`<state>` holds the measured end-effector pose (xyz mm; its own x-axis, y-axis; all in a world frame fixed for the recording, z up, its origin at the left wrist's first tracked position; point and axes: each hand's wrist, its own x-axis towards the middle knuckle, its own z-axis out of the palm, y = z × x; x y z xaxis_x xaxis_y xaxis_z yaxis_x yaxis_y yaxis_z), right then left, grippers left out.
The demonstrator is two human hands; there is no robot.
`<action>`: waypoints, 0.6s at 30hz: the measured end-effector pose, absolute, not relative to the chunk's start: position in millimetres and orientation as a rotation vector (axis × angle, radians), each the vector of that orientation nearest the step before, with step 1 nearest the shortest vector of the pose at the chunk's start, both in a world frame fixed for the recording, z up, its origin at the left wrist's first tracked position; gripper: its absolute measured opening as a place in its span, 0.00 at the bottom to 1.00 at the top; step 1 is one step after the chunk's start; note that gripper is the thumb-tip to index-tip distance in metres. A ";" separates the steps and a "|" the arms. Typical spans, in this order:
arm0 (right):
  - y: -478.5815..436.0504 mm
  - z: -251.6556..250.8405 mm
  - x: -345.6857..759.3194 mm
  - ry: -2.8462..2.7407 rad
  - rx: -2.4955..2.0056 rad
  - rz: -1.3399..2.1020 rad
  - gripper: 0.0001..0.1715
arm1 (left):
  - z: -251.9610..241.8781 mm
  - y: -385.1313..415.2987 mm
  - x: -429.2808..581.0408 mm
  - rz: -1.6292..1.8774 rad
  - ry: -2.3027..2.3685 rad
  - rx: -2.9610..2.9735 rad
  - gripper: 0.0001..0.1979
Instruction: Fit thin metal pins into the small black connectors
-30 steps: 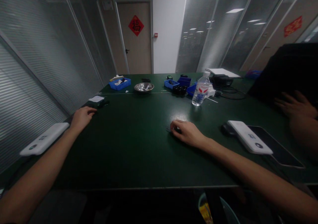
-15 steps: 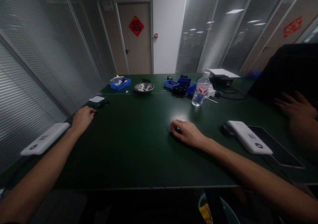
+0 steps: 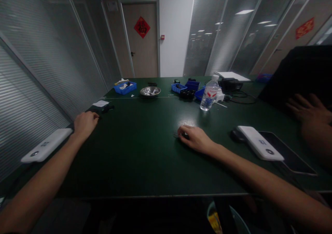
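Holding small pale items, a blue basket [image 3: 128, 90] and a metal bowl [image 3: 145, 94] are set on the far side of the desk [image 3: 135, 164], left of centre. A thin object [image 3: 175, 135], barely discernible, is seen at the fingers of the right hand [image 3: 194, 138], and a blurred dark object [image 3: 108, 108] just beyond the left hand [image 3: 85, 125]; whether either curled grip is clasping anything cannot be told.

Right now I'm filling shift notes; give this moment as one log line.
left hand: near small black object, hold unclear | right hand: curled over green table, hold unclear | transparent water bottle: standing
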<state>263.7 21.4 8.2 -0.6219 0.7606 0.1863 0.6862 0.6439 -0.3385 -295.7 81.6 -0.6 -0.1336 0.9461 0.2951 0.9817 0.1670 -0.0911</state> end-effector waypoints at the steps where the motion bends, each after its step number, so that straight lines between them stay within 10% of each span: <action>1: 20.9 8.6 263.5 -2.554 -1.157 0.338 0.07 | -0.1 81.5 -295.0 -0.175 -2.166 -1.853 0.17; 18: 19.5 8.1 264.3 -2.571 -1.158 0.331 0.07 | 2.5 90.4 -296.2 -0.136 -2.275 -1.864 0.15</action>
<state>264.3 19.5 8.1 -0.6293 0.7568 0.1766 0.6874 0.6481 -0.3279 -296.2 90.4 2.5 -0.1868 0.9597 0.2097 0.9779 0.2020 -0.0534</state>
